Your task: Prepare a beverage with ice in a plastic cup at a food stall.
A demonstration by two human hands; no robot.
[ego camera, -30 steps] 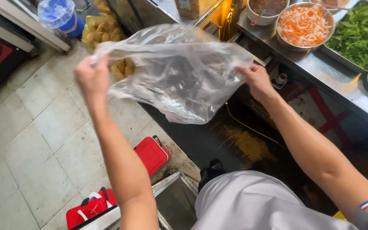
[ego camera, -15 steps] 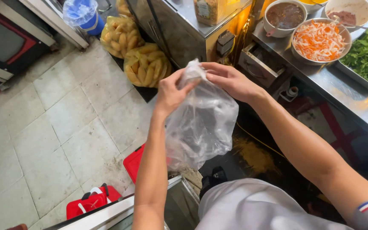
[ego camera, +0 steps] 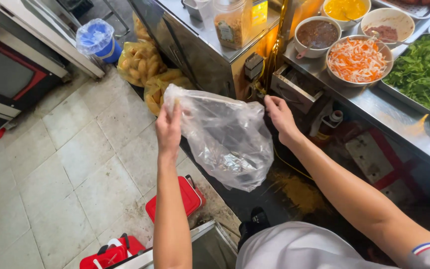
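Tiled floor lies open leftward; left hand and right hand grip clear bag edges.

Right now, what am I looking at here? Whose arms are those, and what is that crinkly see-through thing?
The picture comes from a camera worn on a person's head, looking down, so the arms are that person's own. The left hand and the right hand each hold one top edge of a clear plastic bag, stretching it open between them. On the steel counter sit a bowl of shredded carrot, a tray of green leaves and a bowl of brown sauce. Below is a tiled floor.
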